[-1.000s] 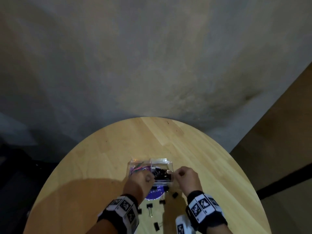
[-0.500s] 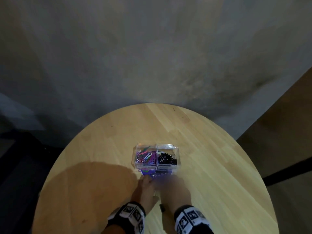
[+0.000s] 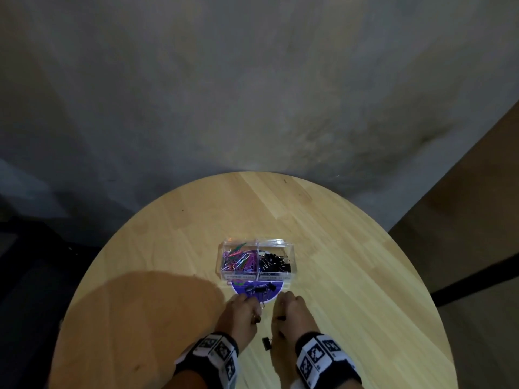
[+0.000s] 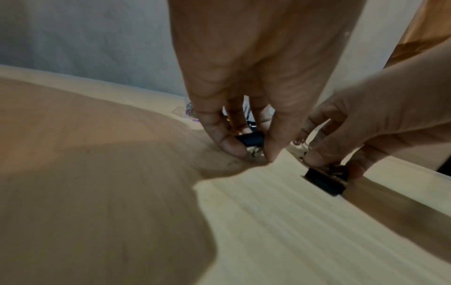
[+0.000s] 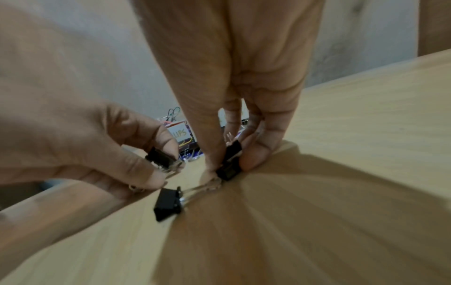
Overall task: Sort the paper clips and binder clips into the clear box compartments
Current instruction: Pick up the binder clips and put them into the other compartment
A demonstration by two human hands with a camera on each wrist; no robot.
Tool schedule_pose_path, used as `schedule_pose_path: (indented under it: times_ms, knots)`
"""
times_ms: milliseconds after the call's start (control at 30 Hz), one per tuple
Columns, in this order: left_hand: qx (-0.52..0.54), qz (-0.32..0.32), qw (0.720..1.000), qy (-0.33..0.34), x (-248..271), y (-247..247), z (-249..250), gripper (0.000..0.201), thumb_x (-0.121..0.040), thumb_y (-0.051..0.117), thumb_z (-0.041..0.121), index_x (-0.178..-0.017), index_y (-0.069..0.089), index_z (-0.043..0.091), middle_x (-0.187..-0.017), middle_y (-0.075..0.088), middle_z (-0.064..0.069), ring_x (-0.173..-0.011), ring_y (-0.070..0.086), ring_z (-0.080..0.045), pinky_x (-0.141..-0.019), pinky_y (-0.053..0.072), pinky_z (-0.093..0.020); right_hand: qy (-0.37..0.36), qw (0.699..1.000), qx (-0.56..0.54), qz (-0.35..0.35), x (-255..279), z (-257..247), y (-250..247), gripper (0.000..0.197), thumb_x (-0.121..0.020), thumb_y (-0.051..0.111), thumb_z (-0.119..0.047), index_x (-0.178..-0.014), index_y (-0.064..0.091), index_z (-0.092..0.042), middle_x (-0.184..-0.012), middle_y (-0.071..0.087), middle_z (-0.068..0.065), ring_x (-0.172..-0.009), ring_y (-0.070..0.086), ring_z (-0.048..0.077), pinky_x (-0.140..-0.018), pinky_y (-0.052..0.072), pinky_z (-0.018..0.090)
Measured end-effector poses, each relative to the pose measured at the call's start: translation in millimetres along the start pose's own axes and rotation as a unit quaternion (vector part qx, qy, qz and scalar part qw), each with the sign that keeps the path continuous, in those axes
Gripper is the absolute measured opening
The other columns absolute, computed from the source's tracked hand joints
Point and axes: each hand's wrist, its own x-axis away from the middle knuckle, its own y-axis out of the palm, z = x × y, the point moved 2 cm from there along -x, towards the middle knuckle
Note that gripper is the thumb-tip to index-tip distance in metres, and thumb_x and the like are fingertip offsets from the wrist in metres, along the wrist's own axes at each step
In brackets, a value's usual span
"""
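Note:
The clear box [image 3: 292,249] stands mid-table, with coloured paper clips [image 3: 238,261] in its left compartment and black binder clips [image 3: 273,263] in the right one. Both hands are on the table just in front of the box. My left hand [image 4: 253,152] pinches a black binder clip [image 4: 251,138] between thumb and fingers. My right hand [image 5: 229,167] pinches another black binder clip [image 5: 230,164] against the wood. A third binder clip [image 5: 168,202] lies loose between my wrists [image 3: 266,343].
A purple disc [image 3: 269,296] lies at the box's front edge with a few binder clips [image 3: 259,289] on it. The round wooden table [image 3: 351,276] stands against a grey wall. My shadow covers its left near part.
Both hands have drawn back from the box toward me and come down onto the table. Each now pinches a binder clip. The head view has also shifted.

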Motion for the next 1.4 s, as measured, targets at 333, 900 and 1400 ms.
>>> schedule_pose_path:
  times_ms: [333,900,1400]
  knots:
    - [0.005,0.016,0.999,-0.04,3.0,-16.3,-11.5,0.025,-0.09,0.048,0.011,-0.102,0.07,0.015,-0.104,0.07,-0.004,-0.099,0.064,-0.021,-0.083,0.048,-0.026,-0.065,0.987,0.149,0.012,13.1,-7.2,2.2,0.036,-0.09,0.04,-0.002,-0.125,0.048,-0.005,-0.13,0.05,0.015,-0.119,0.046,0.029,-0.096,0.041,0.036]
    - [-0.005,-0.058,0.998,-0.04,10.8,-35.7,-3.6,0.035,-0.091,0.052,0.01,-0.125,0.058,0.015,-0.109,0.065,-0.006,-0.101,0.06,-0.019,-0.079,0.041,-0.019,-0.021,0.997,0.072,0.023,36.1,0.3,-15.6,0.012,-0.094,0.041,-0.02,-0.09,0.05,-0.014,-0.107,0.052,0.012,-0.104,0.055,0.027,-0.089,0.044,0.032]
    - [-0.195,-0.174,0.962,0.082,30.1,10.7,43.1,0.031,-0.09,0.057,0.018,-0.12,0.056,0.011,-0.128,0.05,-0.011,-0.119,0.047,-0.027,-0.1,0.039,-0.036,-0.043,0.991,0.127,-0.019,34.0,13.7,4.6,0.031,-0.088,0.052,-0.012,-0.117,0.05,-0.005,-0.126,0.046,0.014,-0.11,0.057,0.028,-0.087,0.045,0.033]
